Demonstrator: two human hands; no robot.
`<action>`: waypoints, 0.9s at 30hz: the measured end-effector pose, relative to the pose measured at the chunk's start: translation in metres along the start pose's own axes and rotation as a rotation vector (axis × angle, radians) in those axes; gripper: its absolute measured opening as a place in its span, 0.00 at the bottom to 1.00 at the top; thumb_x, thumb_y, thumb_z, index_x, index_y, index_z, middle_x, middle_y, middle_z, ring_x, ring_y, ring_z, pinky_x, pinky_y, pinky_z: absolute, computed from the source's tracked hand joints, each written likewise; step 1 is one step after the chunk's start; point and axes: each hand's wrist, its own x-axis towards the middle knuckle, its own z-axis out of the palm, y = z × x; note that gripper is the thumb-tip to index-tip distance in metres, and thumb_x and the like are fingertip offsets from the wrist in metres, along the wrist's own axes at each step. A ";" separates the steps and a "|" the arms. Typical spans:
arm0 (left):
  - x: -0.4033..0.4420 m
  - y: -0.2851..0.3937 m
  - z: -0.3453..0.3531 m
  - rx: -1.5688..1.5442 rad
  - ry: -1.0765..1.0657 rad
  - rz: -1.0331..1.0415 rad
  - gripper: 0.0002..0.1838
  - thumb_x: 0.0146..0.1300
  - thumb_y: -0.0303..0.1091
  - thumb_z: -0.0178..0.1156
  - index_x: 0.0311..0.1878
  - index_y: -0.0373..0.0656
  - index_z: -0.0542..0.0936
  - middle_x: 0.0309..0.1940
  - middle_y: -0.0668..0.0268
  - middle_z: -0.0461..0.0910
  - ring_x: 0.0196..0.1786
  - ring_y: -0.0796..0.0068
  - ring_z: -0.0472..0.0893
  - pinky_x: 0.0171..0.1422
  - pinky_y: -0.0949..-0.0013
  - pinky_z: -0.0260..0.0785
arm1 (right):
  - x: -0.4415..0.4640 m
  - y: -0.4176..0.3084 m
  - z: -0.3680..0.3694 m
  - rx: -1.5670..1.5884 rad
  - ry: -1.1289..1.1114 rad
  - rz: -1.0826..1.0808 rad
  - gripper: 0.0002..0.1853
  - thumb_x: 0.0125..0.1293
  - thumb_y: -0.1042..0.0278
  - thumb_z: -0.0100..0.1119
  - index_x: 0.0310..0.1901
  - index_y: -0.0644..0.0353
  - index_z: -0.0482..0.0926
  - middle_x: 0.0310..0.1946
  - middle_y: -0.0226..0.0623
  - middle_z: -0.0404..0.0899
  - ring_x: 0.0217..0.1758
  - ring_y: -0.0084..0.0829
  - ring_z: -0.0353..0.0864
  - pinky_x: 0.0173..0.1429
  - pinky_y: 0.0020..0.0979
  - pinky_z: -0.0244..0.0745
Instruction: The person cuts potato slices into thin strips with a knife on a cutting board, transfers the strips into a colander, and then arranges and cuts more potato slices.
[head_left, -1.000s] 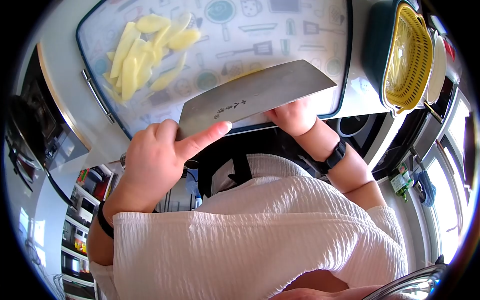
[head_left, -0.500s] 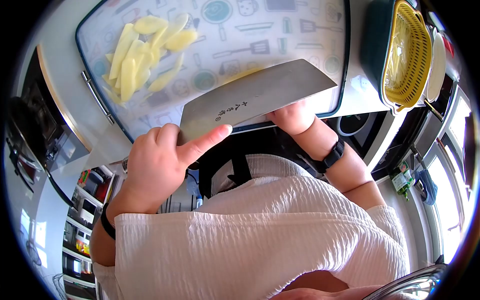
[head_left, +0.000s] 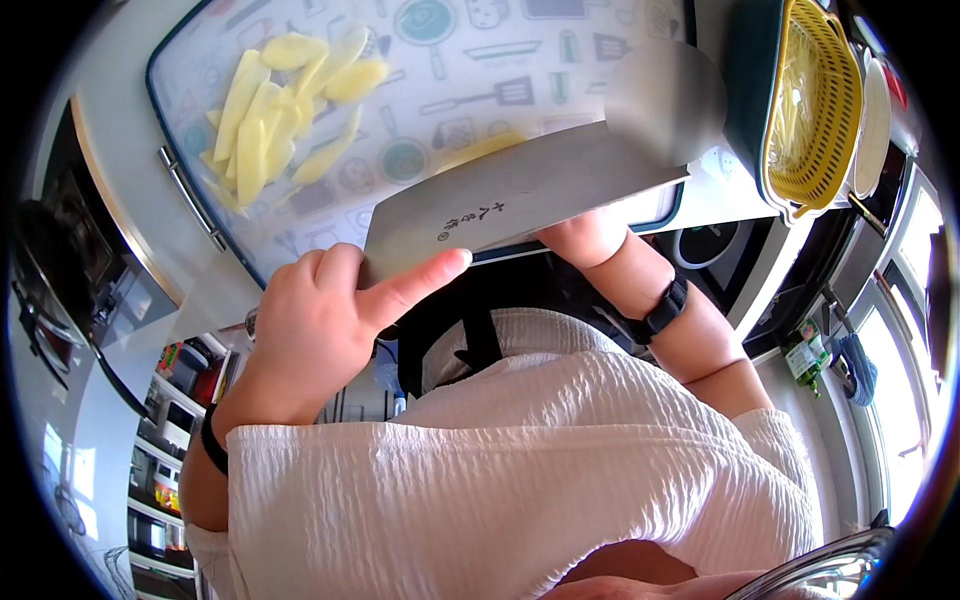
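Observation:
My left hand (head_left: 315, 315) is closed round the handle end of a wide steel cleaver (head_left: 500, 190), its thumb laid along the blade. The blade slants over the near edge of a patterned cutting board (head_left: 400, 95). My right hand (head_left: 590, 238) is by the blade's lower edge near the far end, with its fingers hidden behind the steel. A pale yellow potato piece (head_left: 482, 150) shows just beyond the blade's upper edge, mostly covered. Several potato slices (head_left: 240, 105) lie in a loose pile at the board's upper left.
Right of the board stands a dark tub with a yellow strainer basket (head_left: 820, 120), holding thin pale strips. A metal bar handle (head_left: 192, 198) lies along the board's left edge. A dark pan (head_left: 50, 260) sits at the far left. A blurred grey patch covers the blade's far corner.
The cleaver has shifted slightly to the right and down, with both hands almost in place. More of the potato piece shows beyond the blade. The slice pile looks unchanged.

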 end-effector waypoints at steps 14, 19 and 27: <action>0.007 -0.005 0.010 0.022 0.091 0.077 0.40 0.55 0.26 0.61 0.70 0.75 0.69 0.23 0.71 0.58 0.23 0.72 0.65 0.24 0.71 0.64 | -0.002 0.002 0.001 0.000 -0.002 -0.026 0.18 0.52 0.64 0.68 0.47 0.55 0.81 0.44 0.40 0.80 0.44 0.44 0.80 0.47 0.42 0.76; 0.000 -0.005 0.006 0.021 0.038 0.040 0.39 0.56 0.27 0.61 0.70 0.75 0.70 0.23 0.71 0.58 0.23 0.72 0.66 0.24 0.71 0.64 | -0.003 0.001 -0.002 0.067 0.017 -0.034 0.19 0.52 0.65 0.68 0.48 0.56 0.81 0.45 0.40 0.79 0.46 0.45 0.79 0.48 0.42 0.76; 0.007 -0.007 0.010 0.125 0.039 0.082 0.40 0.56 0.28 0.62 0.71 0.76 0.67 0.23 0.72 0.56 0.23 0.74 0.63 0.22 0.72 0.61 | -0.004 0.006 -0.011 0.078 0.000 0.007 0.18 0.49 0.69 0.70 0.45 0.53 0.82 0.44 0.40 0.79 0.43 0.46 0.80 0.46 0.40 0.77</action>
